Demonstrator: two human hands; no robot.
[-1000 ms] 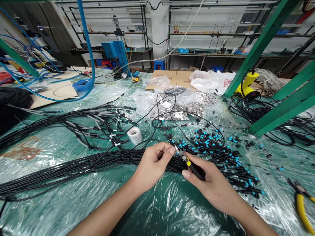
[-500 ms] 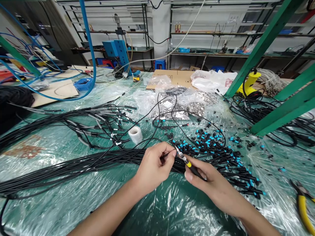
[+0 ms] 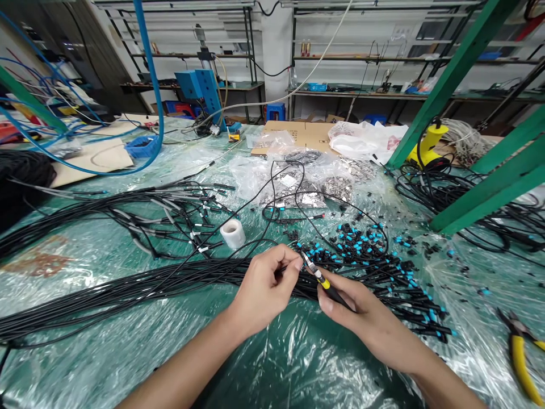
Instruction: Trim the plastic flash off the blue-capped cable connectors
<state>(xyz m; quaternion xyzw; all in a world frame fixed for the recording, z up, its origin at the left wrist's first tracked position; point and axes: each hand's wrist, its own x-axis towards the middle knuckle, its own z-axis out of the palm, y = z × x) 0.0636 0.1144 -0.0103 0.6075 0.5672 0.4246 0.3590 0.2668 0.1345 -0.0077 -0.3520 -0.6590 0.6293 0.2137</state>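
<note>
My right hand (image 3: 361, 309) is shut on a slim tool (image 3: 327, 287) with a yellow-and-black handle and a metal tip. That tip meets the fingertips of my left hand (image 3: 266, 291), which pinch something thin and dark, probably a black cable end, though the fingers partly hide it. Both hands are just above a long bundle of black cables (image 3: 128, 289). Right beside them lies a heap of cable ends with blue-and-black connectors (image 3: 361, 250).
Plastic sheeting covers the green table (image 3: 85, 318). A white tape roll (image 3: 233, 233), bags of metal parts (image 3: 293, 184), more cables (image 3: 170, 218) and yellow-handled pliers (image 3: 520, 358) lie on it. Green frame bars (image 3: 464, 62) rise at the right, with shelves behind.
Both hands stay at the same spot with only small shifts of the fingers. The tool tip remains at my left fingertips, and the view has moved slightly.
</note>
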